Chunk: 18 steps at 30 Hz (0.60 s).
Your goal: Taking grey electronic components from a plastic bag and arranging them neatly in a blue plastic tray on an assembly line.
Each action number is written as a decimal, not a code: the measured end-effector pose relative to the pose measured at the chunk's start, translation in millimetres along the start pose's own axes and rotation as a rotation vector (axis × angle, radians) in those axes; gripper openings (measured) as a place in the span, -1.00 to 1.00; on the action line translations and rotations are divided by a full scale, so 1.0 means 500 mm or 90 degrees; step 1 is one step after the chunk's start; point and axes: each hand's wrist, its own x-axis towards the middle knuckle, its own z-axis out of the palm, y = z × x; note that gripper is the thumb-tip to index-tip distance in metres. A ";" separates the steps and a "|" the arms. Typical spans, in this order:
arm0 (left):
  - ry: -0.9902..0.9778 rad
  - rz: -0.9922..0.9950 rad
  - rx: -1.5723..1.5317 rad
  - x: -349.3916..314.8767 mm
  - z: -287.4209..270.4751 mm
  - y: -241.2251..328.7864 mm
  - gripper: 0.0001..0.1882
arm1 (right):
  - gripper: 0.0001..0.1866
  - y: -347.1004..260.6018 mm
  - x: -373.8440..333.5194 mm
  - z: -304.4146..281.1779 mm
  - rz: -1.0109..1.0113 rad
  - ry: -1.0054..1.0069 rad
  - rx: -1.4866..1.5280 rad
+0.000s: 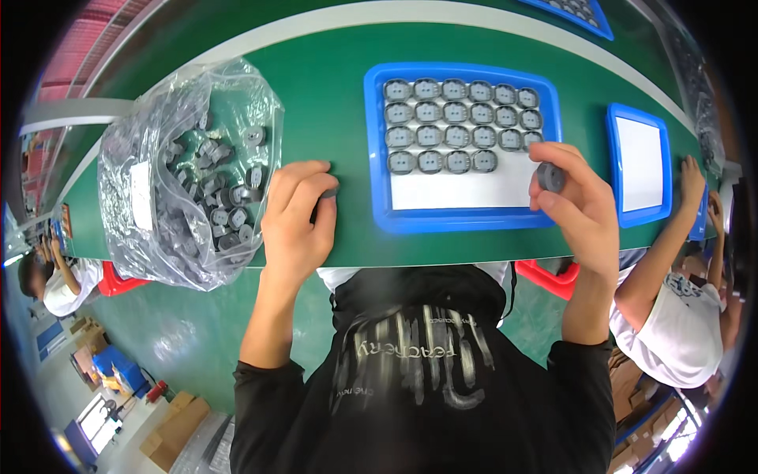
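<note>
My right hand (583, 209) pinches a dark grey round plastic part (550, 177) between thumb and fingers, above the right side of a blue tray (379, 182). Rows of similar grey round parts (454, 112) stand on white lining in that tray, with the front row reaching only partway across. My left hand (296, 217) is closed at the table between the tray and a clear plastic bag. A small dark grey piece (328, 193) shows between its thumb and forefinger, mostly hidden, apparently another such part. Loose grey parts (212, 150) fill the open bag (130, 237) on the left.
A second blue tray (611, 170) with a white lining stands on the right of the green table (332, 87). Another tray (604, 28) of parts sits at the far edge. A co-worker (671, 316) is seated at the right, and another person (67, 280) at the far left.
</note>
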 end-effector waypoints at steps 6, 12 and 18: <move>-0.058 0.015 0.073 -0.030 -0.032 0.025 -0.70 | -0.71 0.001 -0.021 -0.050 -0.023 0.109 -0.202; -0.001 0.006 0.045 -0.039 -0.018 0.010 -0.66 | -0.90 0.073 -0.076 -0.123 -0.066 0.246 -0.360; -0.043 0.021 0.130 -0.046 -0.034 0.017 -0.70 | -0.84 0.083 -0.075 -0.078 -0.028 0.288 -0.607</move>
